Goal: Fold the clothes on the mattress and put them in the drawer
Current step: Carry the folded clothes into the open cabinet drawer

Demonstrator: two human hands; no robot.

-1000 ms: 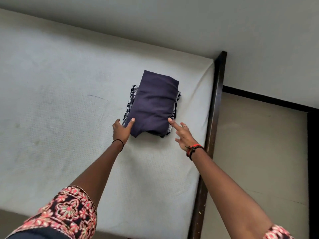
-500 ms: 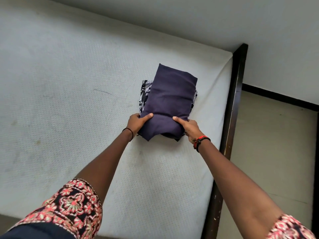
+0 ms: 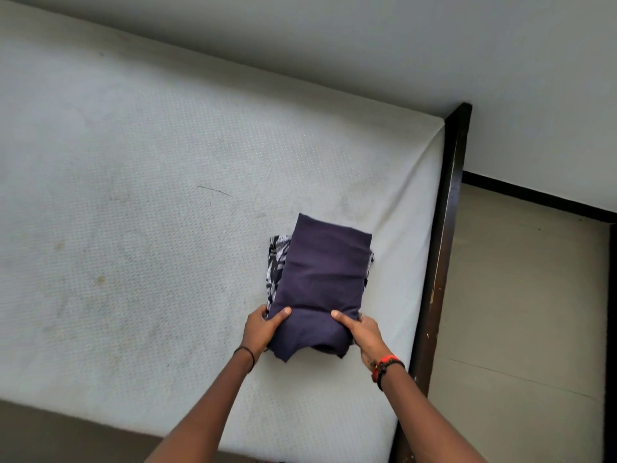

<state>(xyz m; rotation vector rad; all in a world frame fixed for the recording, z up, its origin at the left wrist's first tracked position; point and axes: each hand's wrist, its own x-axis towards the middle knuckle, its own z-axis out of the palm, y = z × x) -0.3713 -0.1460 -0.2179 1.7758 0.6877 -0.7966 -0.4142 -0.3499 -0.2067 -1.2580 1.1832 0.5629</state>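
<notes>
Hands held the near end of a folded stack: the left hand (image 3: 262, 329) and the right hand (image 3: 362, 332) each gripped it, thumbs on top of the dark purple garment (image 3: 320, 282). A patterned garment (image 3: 275, 262) lay beneath it. The stack rested on the white mattress (image 3: 150, 212), near its right edge beside the dark bed frame (image 3: 440, 262).

Folded clothes (image 3: 320, 279) on mattress (image 3: 150, 195) — near its right edge
</notes>
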